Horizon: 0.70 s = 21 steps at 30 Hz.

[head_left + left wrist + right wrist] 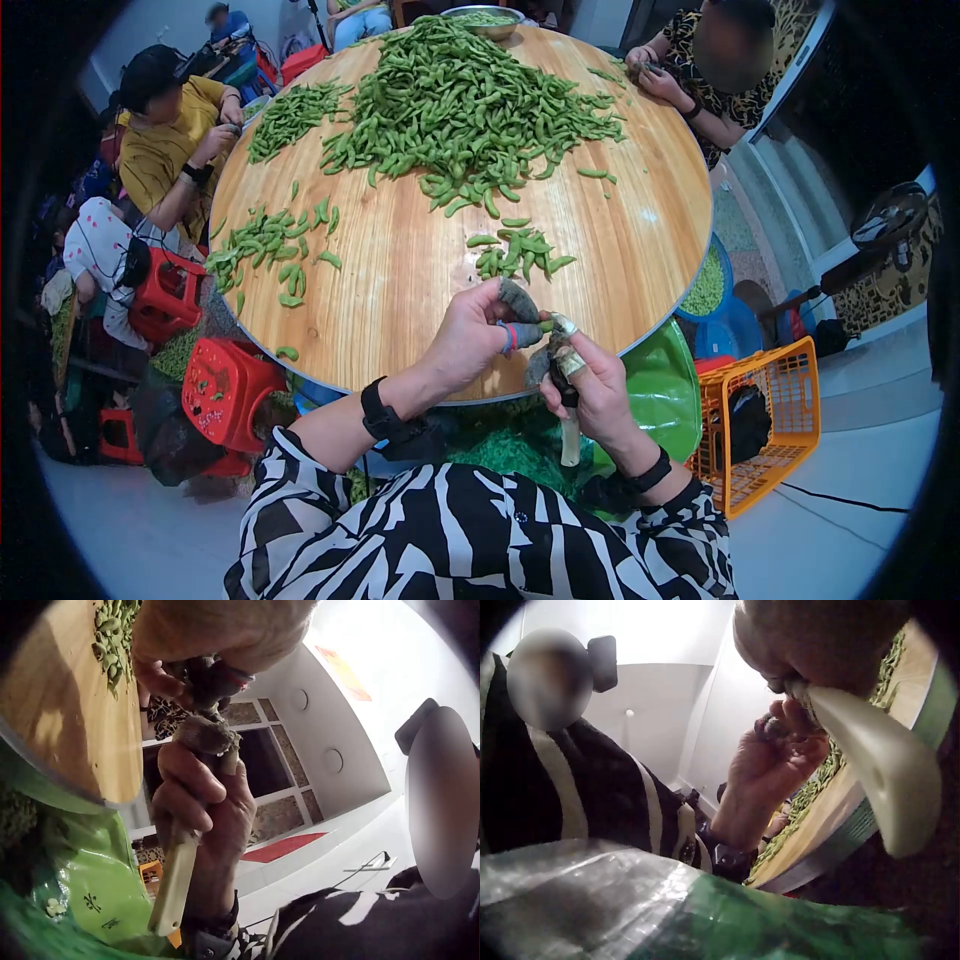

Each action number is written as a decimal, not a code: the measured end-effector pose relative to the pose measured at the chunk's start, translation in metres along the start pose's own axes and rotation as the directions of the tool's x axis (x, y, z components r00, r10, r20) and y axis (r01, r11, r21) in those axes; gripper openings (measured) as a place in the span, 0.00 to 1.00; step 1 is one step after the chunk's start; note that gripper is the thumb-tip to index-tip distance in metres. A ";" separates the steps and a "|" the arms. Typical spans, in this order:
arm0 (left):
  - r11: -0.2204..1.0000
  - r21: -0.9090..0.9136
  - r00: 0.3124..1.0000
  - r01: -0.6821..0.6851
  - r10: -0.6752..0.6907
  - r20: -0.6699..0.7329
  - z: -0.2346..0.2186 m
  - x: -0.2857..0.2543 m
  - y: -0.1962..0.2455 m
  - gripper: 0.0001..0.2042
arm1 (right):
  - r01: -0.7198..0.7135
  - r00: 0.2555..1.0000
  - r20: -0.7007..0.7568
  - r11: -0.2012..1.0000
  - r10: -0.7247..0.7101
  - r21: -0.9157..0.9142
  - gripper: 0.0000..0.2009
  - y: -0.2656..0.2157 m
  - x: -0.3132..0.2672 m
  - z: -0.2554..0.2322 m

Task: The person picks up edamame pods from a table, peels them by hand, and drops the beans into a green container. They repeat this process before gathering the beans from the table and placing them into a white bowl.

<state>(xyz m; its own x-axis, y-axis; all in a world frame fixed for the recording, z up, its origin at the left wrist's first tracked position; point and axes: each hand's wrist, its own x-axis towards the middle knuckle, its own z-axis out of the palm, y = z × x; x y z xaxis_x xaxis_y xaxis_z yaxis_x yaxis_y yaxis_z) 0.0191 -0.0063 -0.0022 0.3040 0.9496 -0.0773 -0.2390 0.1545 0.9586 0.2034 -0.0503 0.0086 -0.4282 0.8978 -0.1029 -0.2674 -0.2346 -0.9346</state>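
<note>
Over the near table edge, my left hand (pixel 465 335) pinches a green soybean pod (pixel 546 325) between thumb and finger; grey covers sit on its fingertips. Close beside it, my right hand (pixel 595 390) grips a tool by its cream-coloured handle (pixel 174 889), which points down out of the fist. A hole shows near the handle's end in the right wrist view. The tool's working end is hidden by the fingers. Pale wrapping (pixel 568 360) covers the right thumb. A small cluster of soybean pods (pixel 520 252) lies on the table just beyond my hands.
On the round wooden table (pixel 400 290) a large heap of pods (pixel 450 100) rises at the back, with a loose patch (pixel 265 240) at left. Below are a green bag (pixel 660 390), an orange crate (pixel 765 430) and red stools (pixel 225 390). Two people work at the table's far sides.
</note>
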 end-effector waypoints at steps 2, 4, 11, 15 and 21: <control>0.999 -0.023 0.999 -0.036 0.036 0.009 0.001 -0.001 -0.001 0.11 | 0.042 0.999 -0.016 0.998 -0.043 -0.044 0.20 0.002 -0.001 -0.001; 0.996 -0.048 0.997 -0.073 0.074 0.017 0.003 -0.002 -0.002 0.11 | 0.046 0.998 -0.037 0.996 -0.049 -0.076 0.20 0.000 -0.001 0.000; 0.963 -0.265 0.997 0.051 -0.032 0.077 0.002 0.001 0.000 0.09 | -0.039 0.999 -0.021 0.990 0.042 0.136 0.18 -0.003 0.001 -0.002; 0.752 -0.548 0.913 0.367 -0.179 0.366 -0.006 0.002 -0.009 0.08 | -0.088 0.996 0.005 0.975 0.089 0.204 0.17 -0.006 -0.003 -0.002; 0.876 0.359 0.947 -0.321 0.297 0.121 0.005 -0.011 -0.004 0.06 | -0.137 0.990 0.025 0.913 0.139 0.385 0.19 0.000 0.000 -0.009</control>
<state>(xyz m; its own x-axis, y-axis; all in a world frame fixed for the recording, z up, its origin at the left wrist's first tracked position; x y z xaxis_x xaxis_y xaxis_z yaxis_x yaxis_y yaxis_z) 0.0212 -0.0185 -0.0042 0.3283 0.9123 0.2448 0.0244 -0.2672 0.9633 0.2116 -0.0469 0.0059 -0.4824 0.8471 -0.2229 -0.5176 -0.4810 -0.7076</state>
